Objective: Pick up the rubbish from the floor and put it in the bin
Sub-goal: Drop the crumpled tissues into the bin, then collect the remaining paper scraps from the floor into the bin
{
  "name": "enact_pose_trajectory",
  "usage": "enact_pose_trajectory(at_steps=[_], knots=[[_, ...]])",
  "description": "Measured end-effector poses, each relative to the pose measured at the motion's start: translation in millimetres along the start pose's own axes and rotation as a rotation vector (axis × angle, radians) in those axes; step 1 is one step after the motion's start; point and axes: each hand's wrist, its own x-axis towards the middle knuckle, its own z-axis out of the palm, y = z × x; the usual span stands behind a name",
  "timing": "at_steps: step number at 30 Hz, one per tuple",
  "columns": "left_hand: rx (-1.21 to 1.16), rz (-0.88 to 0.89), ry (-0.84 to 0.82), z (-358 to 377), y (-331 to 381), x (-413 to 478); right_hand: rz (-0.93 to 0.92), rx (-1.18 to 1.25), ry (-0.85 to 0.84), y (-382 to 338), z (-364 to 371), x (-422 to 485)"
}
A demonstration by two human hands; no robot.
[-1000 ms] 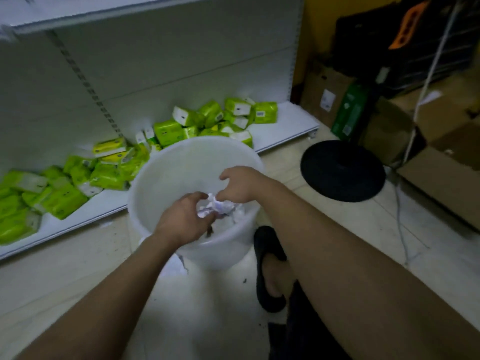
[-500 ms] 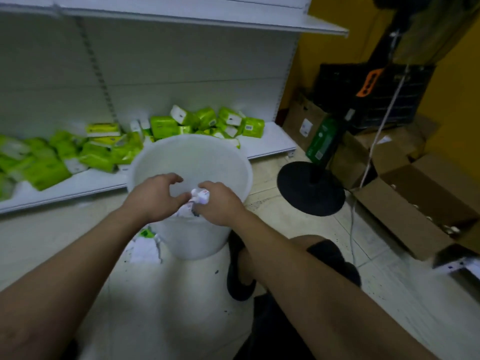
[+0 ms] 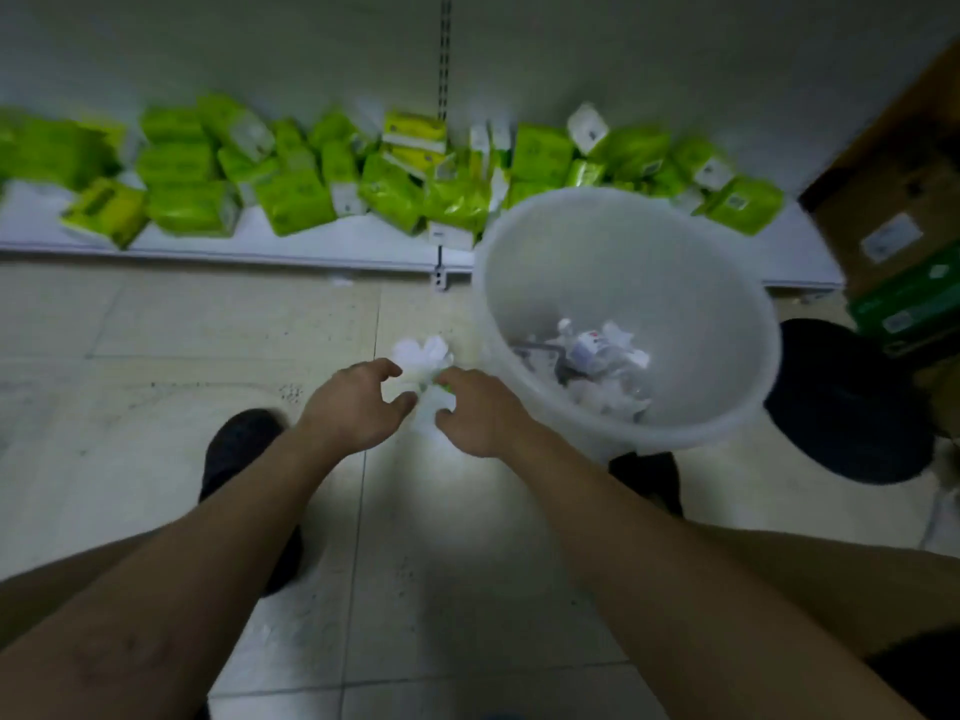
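A white plastic bin point(image 3: 727, 314) stands on the tiled floor at the right, with crumpled paper and wrappers point(image 3: 597, 356) in its bottom. Just left of the bin a clump of white crumpled paper with a green scrap point(image 3: 423, 358) lies on the floor. My left hand point(image 3: 356, 405) and my right hand point(image 3: 478, 413) hover on either side of this clump, fingers spread and curled toward it. My right fingertips touch its near edge; neither hand has closed on it.
A low white shelf point(image 3: 291, 246) along the back holds several green packets point(image 3: 296, 200). Cardboard boxes point(image 3: 893, 226) stand at the right, and a black round stand base point(image 3: 852, 402) sits behind the bin. My dark shoes point(image 3: 239, 449) rest on the floor.
Both hands have left the bin, where they held crumpled paper, and dropped to the floor left of it. That paper now lies in the bin. My view has tilted downward.
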Motion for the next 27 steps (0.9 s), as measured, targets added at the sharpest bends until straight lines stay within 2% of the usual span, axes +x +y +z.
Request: enact_pose_trajectory(at_steps=[3,9,15,17,20,23,27], knots=[[-0.002,-0.084,-0.092,31.1,-39.8,17.0,0.059,-0.082,-0.146,22.3,40.8,28.3],[0.005,-0.171,-0.206,94.0,-81.2,67.3,0.107,-0.116,-0.269,68.6,100.3,86.2],[0.005,-0.010,-0.162,142.6,-98.9,128.6,0.027,-0.300,-0.229,102.7,142.5,136.2],[0.071,0.030,-0.165,157.9,-108.7,149.4,0.068,-0.245,-0.228,110.1,153.1,147.0],[0.209,-0.008,-0.199,177.8,-119.1,164.1,0.138,-0.157,-0.111,118.1,170.1,145.3],[0.288,-0.056,-0.107,190.9,-119.2,162.7,0.152,-0.117,-0.065,128.1,182.1,136.8],[0.165,-0.155,-0.117,193.9,-122.2,141.2,0.195,-0.069,-0.088,129.6,185.0,115.7]])
